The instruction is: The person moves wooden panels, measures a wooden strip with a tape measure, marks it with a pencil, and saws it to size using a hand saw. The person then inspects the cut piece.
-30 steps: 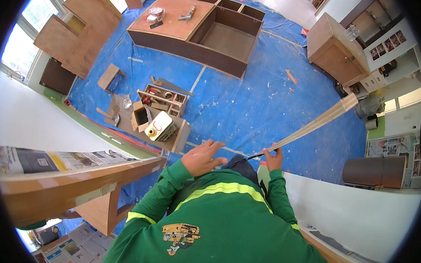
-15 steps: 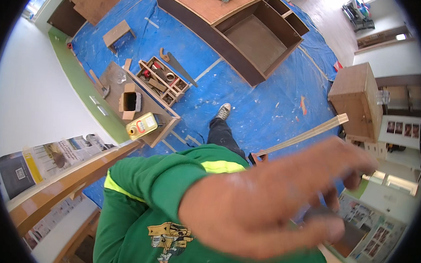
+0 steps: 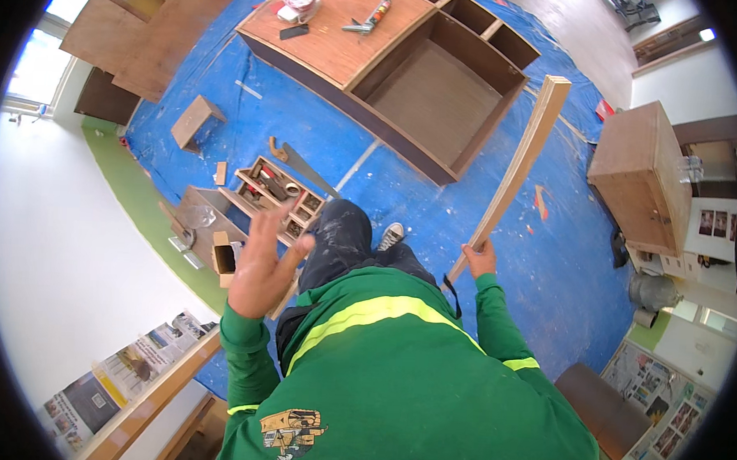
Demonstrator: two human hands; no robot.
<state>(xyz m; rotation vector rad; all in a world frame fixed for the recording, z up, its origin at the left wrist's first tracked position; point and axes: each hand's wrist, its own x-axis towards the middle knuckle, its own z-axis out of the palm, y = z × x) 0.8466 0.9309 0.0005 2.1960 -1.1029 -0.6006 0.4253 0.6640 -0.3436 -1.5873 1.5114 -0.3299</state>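
Observation:
My right hand [image 3: 480, 258] is closed around the lower part of a long, narrow wooden board [image 3: 524, 154]. The board slants up and away to the right, its far end near the cabinet's corner. To the left, my left hand [image 3: 262, 266] is raised with its fingers spread and nothing in it. Beyond that hand lies a wooden toolbox [image 3: 243, 175] with tools and a roll of tape in its compartments. A handsaw [image 3: 309, 171] rests against the toolbox's far side. An open cardboard box [image 3: 222, 256] sits just left of my left hand, partly covered by it.
A big brown cabinet [image 3: 341, 114] lies ahead on a blue sheet [image 3: 434, 241], with a caulking gun [image 3: 376, 18] on top. At the right stands a wooden box [image 3: 638, 180]. A small wooden stool [image 3: 196, 122] is at the far left, near the green-edged wall.
My left hand has swung from across the front of my body over to the left. The board now points more steeply away from me. My knee has come into view.

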